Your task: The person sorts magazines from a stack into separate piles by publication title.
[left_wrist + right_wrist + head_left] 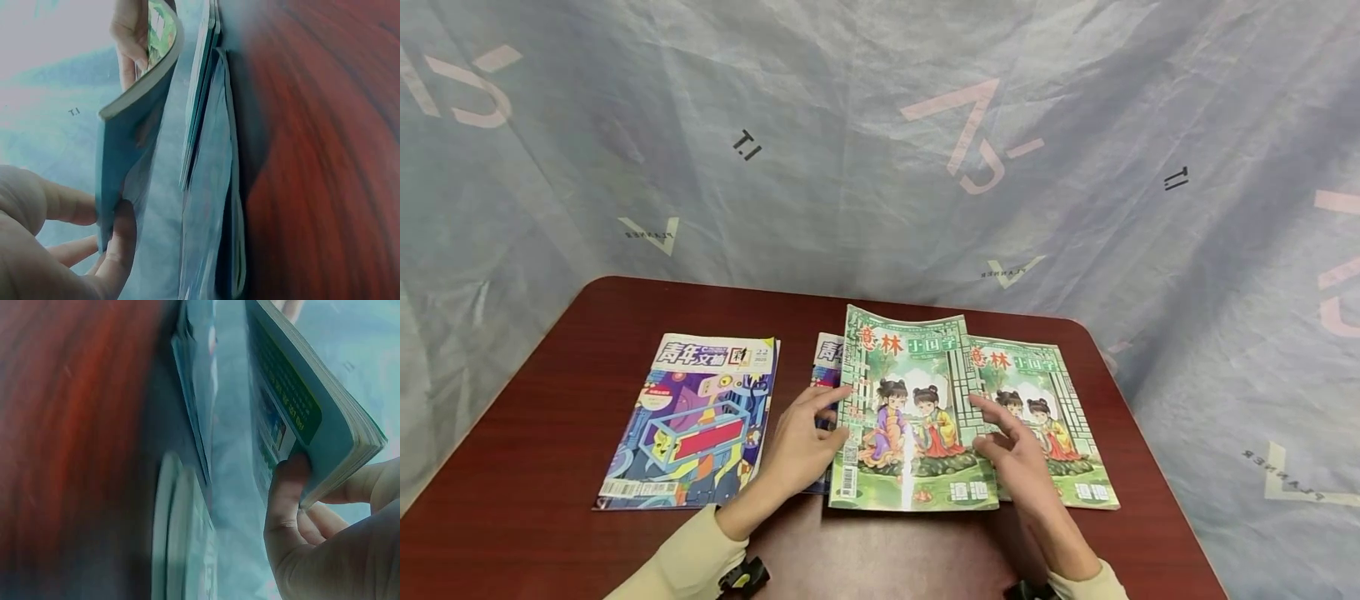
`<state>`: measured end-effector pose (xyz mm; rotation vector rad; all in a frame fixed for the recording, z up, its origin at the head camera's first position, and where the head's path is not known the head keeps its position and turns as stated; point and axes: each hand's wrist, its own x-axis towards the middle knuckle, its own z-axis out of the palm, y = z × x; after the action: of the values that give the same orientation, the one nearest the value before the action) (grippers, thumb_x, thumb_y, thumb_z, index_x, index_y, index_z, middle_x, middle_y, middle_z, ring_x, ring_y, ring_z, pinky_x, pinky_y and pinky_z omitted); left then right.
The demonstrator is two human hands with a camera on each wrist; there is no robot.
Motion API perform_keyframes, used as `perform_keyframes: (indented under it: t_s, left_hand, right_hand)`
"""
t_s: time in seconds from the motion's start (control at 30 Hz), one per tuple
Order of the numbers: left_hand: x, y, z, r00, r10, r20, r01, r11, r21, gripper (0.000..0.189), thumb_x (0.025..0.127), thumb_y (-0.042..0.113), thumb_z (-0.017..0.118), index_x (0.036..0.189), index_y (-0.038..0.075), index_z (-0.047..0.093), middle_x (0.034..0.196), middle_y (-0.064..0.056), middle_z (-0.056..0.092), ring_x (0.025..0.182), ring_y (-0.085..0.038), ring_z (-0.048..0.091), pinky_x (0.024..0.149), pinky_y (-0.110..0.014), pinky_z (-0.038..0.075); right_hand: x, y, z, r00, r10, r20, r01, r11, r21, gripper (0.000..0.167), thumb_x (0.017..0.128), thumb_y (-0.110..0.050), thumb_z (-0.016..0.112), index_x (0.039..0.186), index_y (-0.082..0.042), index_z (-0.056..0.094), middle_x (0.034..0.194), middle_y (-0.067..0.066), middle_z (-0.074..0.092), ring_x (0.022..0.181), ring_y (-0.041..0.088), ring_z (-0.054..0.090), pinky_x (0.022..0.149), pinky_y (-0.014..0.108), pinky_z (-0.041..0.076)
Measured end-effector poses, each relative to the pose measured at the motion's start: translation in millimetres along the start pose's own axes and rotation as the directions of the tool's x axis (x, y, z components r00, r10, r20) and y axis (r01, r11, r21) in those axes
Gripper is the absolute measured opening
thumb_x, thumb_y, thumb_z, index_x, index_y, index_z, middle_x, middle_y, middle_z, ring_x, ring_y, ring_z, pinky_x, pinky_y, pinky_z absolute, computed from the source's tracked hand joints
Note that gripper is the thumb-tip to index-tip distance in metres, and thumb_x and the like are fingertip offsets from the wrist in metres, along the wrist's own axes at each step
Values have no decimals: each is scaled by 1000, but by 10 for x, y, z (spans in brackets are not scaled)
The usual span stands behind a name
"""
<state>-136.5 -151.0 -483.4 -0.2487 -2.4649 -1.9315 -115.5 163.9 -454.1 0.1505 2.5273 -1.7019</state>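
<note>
A green magazine [917, 367] with two cartoon children on its cover is held up above the table, its cover slightly bowed. My left hand [805, 437] pinches its left edge between thumb and fingers; in the left wrist view that edge of the magazine [125, 150] stands apart from those lying below. On the opposite side, my right hand [1018, 467] grips the right edge, and the right wrist view shows the thumb [289, 487] against the back cover. Beneath the raised magazine, a purple magazine [829, 358] is mostly hidden. A matching green magazine [1037, 400] lies to the right.
Left of my left hand lies another purple magazine [692, 417], flat on the dark red wooden table [550, 417]. A grey printed cloth [850, 167] hangs behind the table's far edge. In the right wrist view, the green magazines [178, 537] at right look stacked.
</note>
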Motion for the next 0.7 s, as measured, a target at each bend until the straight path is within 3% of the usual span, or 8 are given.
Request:
perform_keyframes:
  t_s: [0.23,0.37,0.7]
  left_hand:
    - [54,13,227,1000,10,-18,-10,1000,-23,58,91,-12,72,147,1,70,140,-18,64,104,-24,64,78,-26,63]
    - [78,37,362,1000,13,-2,-13,999,-36,57,93,-11,71,149,0,68,141,-18,62,104,-24,62,80,-28,63]
    - [143,89,714,997,72,5,-71,995,-75,59,91,-12,69,150,-3,66,139,-22,61,99,-21,61,80,-26,63]
  right_hand:
    - [32,45,-204,1000,-9,4,9,1000,3,57,109,2,62,165,-12,54,166,21,44,149,42,47,94,23,53]
    - [50,84,-343,1000,-11,18,11,1000,-8,59,110,2,61,167,-9,51,170,22,39,154,45,41,93,19,52]
    - [97,196,-700,999,-11,30,13,998,-57,61,109,3,61,168,-4,47,167,28,39,147,49,48,87,25,54]
